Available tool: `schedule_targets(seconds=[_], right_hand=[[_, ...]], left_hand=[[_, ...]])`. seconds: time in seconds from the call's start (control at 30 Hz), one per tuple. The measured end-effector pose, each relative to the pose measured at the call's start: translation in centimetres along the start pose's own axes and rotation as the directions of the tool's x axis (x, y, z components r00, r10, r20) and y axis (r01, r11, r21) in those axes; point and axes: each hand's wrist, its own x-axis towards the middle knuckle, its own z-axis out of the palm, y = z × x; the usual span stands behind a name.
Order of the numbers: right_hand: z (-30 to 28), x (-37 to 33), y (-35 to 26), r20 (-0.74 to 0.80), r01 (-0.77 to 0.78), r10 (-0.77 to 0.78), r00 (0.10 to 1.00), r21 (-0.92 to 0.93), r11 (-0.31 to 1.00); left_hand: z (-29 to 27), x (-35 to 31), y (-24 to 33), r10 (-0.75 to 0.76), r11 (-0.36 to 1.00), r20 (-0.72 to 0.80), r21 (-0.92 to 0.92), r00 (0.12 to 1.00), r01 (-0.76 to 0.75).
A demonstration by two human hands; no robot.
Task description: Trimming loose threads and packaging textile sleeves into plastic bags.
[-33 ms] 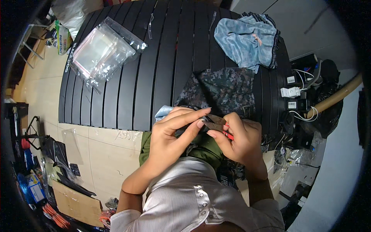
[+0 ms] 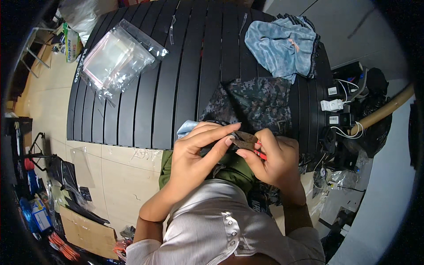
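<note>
Red-handled snips, likely stiff, best held by the handles, fill the right hand; the left hand pinches dark cloth.

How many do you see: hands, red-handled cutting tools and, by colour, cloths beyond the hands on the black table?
Hands (left hand, right hand): 2
Red-handled cutting tool: 1
Camouflage cloth: 1
Light-blue cloth: 1
Total: 5

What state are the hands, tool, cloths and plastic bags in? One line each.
Left hand: pinching something dark
Right hand: gripping red-handled snips
Snips: blades apart
Camouflage cloth: partly spread, creased
Light-blue cloth, far side: bunched
Light-blue fabric by left hand: mostly hidden
Clear bags: stacked, lying flat
</note>
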Motion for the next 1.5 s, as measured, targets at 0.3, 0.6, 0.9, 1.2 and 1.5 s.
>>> schedule_targets(seconds=[0.3,0.6,0.9,1.2,1.5], right_hand=[[-1.2,0.2,0.4,0.062,0.016,-0.013,0.998,-0.049,0.999],[-1.5,0.2,0.0,0.112,0.064,-0.061,0.992,-0.025,0.998],[-1.5,0.5,-0.1,0.075,0.192,-0.182,0.98,-0.16,0.968],[-0.4,0.6,1.5,-0.176,-0.05,0.078,0.981,0.162,0.986],[2.1,-0.4,2.6,-0.187,-0.052,0.229,0.955,0.655,0.753]], left_hand=[[-0.6,0.4,1.0,-0.213,0.963,0.009,-0.17,0.977,0.211],[-1.1,0.4,1.9,-0.232,0.959,0.099,-0.144,0.968,0.245],[-1.5,0.9,2.0,-0.15,0.981,0.095,-0.11,0.984,0.161],[-1.9,0.8,1.5,-0.102,0.99,0.017,-0.095,0.995,0.103],[-2.2,0.0,0.9,-0.273,0.927,-0.033,-0.277,0.962,0.254]])
